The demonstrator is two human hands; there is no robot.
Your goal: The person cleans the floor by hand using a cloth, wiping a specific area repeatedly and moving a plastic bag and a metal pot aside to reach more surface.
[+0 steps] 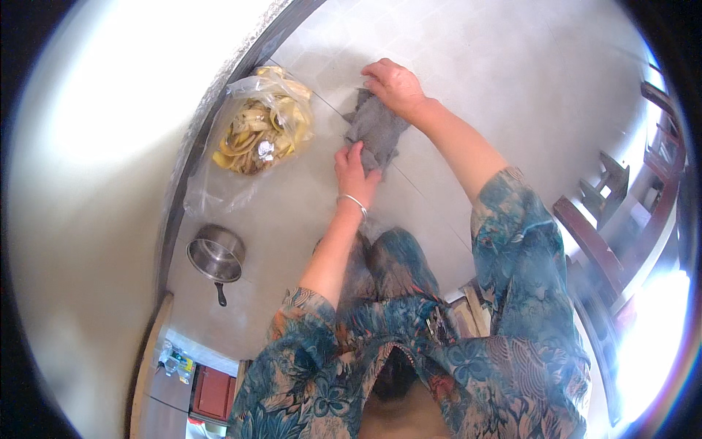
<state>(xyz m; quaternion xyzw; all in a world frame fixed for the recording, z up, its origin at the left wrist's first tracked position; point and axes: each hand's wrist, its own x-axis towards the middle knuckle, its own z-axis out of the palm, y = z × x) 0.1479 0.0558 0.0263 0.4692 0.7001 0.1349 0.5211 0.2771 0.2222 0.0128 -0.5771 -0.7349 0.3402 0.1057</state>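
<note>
A bunched grey cloth (375,129) lies on the tiled floor (307,203) in front of my knees. My left hand (356,171), with a silver bangle at its wrist, has its fingers and thumb on either side of the cloth's near end. At the far end, my right hand (396,85) is over the cloth with its fingers pointing left. Its palm side is hidden, so a grip there cannot be made out.
Left of the cloth, a clear plastic bag (219,189) holds yellowish peels (258,129) beside the wall base. A steel saucepan (216,252) with a black handle stands nearer me. Dark red wooden furniture (589,238) is at the right, a red box (213,392) at the lower left.
</note>
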